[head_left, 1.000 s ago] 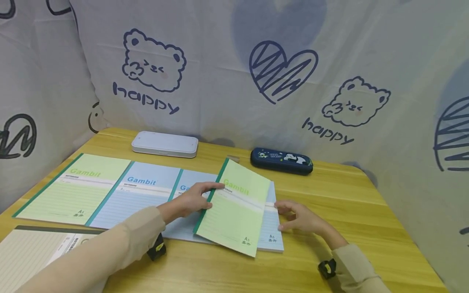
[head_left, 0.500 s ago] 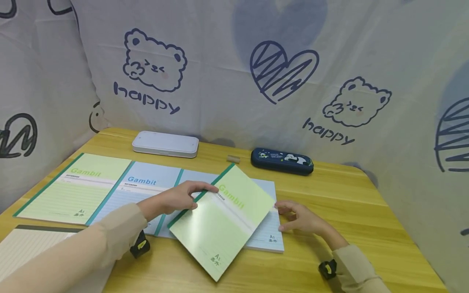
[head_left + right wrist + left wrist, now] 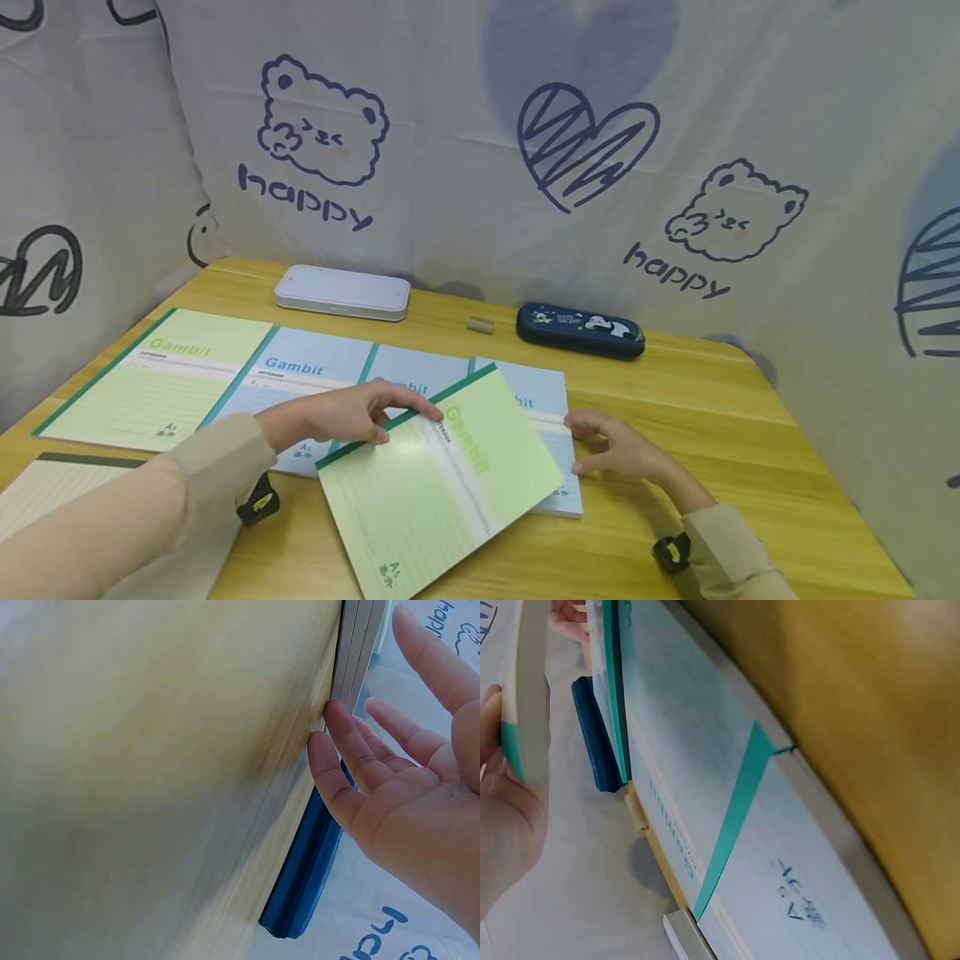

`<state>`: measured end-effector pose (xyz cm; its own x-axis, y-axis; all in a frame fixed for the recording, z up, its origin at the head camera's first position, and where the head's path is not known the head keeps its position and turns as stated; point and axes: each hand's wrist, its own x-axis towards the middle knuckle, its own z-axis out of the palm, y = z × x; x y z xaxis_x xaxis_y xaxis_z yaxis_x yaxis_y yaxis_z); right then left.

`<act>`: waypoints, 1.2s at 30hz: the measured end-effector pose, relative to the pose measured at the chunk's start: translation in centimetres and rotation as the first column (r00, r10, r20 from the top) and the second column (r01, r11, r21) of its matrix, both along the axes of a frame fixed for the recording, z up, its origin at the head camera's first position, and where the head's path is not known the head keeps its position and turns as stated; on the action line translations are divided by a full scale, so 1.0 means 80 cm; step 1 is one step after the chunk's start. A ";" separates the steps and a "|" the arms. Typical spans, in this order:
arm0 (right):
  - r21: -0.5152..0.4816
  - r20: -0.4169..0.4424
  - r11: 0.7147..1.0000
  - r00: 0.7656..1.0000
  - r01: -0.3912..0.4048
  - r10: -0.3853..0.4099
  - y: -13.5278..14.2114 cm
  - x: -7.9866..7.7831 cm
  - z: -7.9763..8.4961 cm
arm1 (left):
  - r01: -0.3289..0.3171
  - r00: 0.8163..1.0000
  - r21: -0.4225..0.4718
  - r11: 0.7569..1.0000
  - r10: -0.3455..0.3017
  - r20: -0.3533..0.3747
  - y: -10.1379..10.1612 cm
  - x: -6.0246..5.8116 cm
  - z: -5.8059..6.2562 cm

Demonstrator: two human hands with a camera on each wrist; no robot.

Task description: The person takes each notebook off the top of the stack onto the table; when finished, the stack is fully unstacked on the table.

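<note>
My left hand (image 3: 352,414) pinches a light green Gambit notebook (image 3: 442,483) by its dark green spine, thumb below and fingers on the cover. The notebook is turned askew and overlaps the blue ones in the head view. Seen from the left wrist, its thick edge (image 3: 529,697) stands raised off the row. Under and behind it lie several blue notebooks (image 3: 420,367), with another green notebook (image 3: 150,383) at the row's left end. My right hand (image 3: 618,450) has loosely bent fingers, its fingertips right at the outer edge of the rightmost blue notebook (image 3: 540,379).
Behind the row stand a white case (image 3: 342,292), a small tan block (image 3: 480,324) and a dark blue panda pencil case (image 3: 581,331). A beige lined notebook (image 3: 45,492) lies at front left, partly under my left sleeve. A printed cloth (image 3: 450,167) hangs behind the table.
My left hand has moved left and toward me, swinging the green notebook clockwise and baring more of the blue notebooks. The right hand has stayed in place.
</note>
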<state>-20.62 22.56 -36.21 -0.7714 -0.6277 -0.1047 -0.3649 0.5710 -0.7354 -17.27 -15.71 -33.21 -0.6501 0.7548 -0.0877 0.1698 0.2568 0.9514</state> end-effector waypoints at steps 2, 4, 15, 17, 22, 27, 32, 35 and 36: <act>-0.004 0.000 1.000 1.000 -0.002 0.002 0.000 0.000 0.000 | 0.021 1.000 0.007 1.000 -0.021 0.013 0.000 0.002 -0.001; -0.005 -0.002 1.000 1.000 -0.003 0.003 -0.001 0.001 0.000 | 0.035 0.999 0.010 0.999 -0.035 0.033 0.000 0.005 -0.003; -0.006 0.007 1.000 1.000 0.004 -0.004 -0.002 0.003 0.002 | 0.141 0.989 0.001 0.990 -0.140 0.054 -0.002 0.017 -0.010; -0.004 0.008 1.000 1.000 0.007 -0.007 -0.002 0.003 0.001 | 0.154 0.986 -0.002 0.988 -0.154 0.066 -0.004 0.017 -0.011; 0.012 0.009 1.000 1.000 0.026 -0.026 -0.002 0.002 0.000 | 0.161 0.984 -0.022 0.987 -0.159 0.077 -0.010 0.018 -0.012; 0.009 0.015 1.000 0.999 0.030 -0.030 -0.001 0.001 -0.001 | 0.112 0.993 -0.083 0.990 -0.108 0.048 -0.016 0.018 -0.014; 0.007 0.016 1.000 1.000 0.026 -0.026 -0.001 0.001 -0.001 | 0.088 0.996 -0.112 0.990 -0.085 0.030 -0.024 0.019 -0.018; 0.009 0.012 1.000 1.000 0.023 -0.023 -0.001 0.002 -0.001 | 0.087 0.996 -0.116 0.989 -0.085 0.027 -0.028 0.021 -0.020; 0.009 0.009 1.000 1.000 0.020 -0.020 -0.001 0.002 0.000 | 0.086 0.996 -0.118 0.989 -0.083 0.026 -0.029 0.021 -0.021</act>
